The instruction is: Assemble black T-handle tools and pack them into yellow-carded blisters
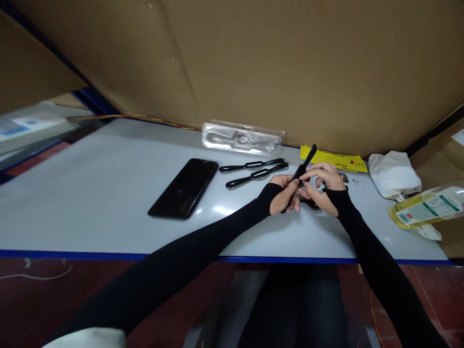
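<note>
The black handle (309, 158) is up between both hands, over the right half of the table (108, 193), slanting with its far end up toward the cardboard (290, 72). The left hand (285, 194) grips it around the middle, thumb laid along the top. The right hand (324, 184) has its fingers bent and their tips at the handle near the left thumb — whether they pinch it or only rest there, I cannot tell. Below the right palm sits a dark piece (312, 205), mostly covered. Just beyond that wrist lie a small brownish piece (342, 178) and a tiny shiny part (355, 182).

To the left of the hands, two black bars (253, 164) with slotted middles lie side by side, close together. Behind them a clear tray (239, 140) stands near the cardboard. Farther left is the phone (184, 188), screen dark, lying at a slant.

Behind the right hand are yellow papers (350, 163); next to them, a white cloth bundle (393, 174). At the far right is a bottle (427, 208) — yellow liquid inside, green-and-white label facing out.
</note>
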### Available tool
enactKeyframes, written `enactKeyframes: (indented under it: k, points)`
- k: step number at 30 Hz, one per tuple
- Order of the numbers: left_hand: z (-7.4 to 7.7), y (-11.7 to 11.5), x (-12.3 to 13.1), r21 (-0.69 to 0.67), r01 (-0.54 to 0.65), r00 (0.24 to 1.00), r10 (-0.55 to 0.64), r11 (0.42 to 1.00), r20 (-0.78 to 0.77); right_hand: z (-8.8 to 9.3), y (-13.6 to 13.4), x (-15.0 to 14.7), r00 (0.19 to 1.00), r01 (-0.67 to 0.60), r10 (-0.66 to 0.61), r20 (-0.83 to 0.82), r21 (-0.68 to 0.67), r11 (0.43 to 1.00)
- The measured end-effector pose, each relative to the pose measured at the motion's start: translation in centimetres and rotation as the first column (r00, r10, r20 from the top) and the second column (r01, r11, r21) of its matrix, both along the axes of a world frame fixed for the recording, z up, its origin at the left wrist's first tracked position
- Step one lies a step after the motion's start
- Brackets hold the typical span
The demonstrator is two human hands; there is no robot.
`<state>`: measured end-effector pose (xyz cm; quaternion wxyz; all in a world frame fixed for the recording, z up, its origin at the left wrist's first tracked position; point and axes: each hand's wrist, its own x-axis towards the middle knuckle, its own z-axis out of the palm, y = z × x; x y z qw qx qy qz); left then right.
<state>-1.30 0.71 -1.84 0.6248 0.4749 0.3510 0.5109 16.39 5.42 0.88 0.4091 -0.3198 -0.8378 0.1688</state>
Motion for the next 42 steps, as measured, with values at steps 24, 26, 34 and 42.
enactKeyframes:
  k: [24, 26, 34, 42]
  points:
    - [-0.3, 0.1, 0.2, 0.004, -0.004, 1.000, 0.004, 1.000, -0.009, 0.1, 0.0, 0.1, 0.999, 0.048, -0.048, 0.009, 0.013, 0.999]
    - [-0.2, 0.1, 0.2, -0.008, -0.015, 1.000, 0.015, 1.000, -0.003, 0.4, -0.1, 0.2, 1.000, -0.006, 0.007, 0.029, -0.010, 1.000]
    - [-0.2, 0.0, 0.1, 0.012, -0.005, 1.000, 0.005, 1.000, 0.008, 0.9, -0.3, 0.4, 0.996, 0.009, -0.012, 0.090, 0.029, 1.000]
    - [-0.5, -0.1, -0.1, 0.042, -0.004, 1.000, 0.005, 0.999, -0.031, 0.7, -0.6, 0.2, 0.996, 0.027, -0.025, 0.088, -0.018, 0.999]
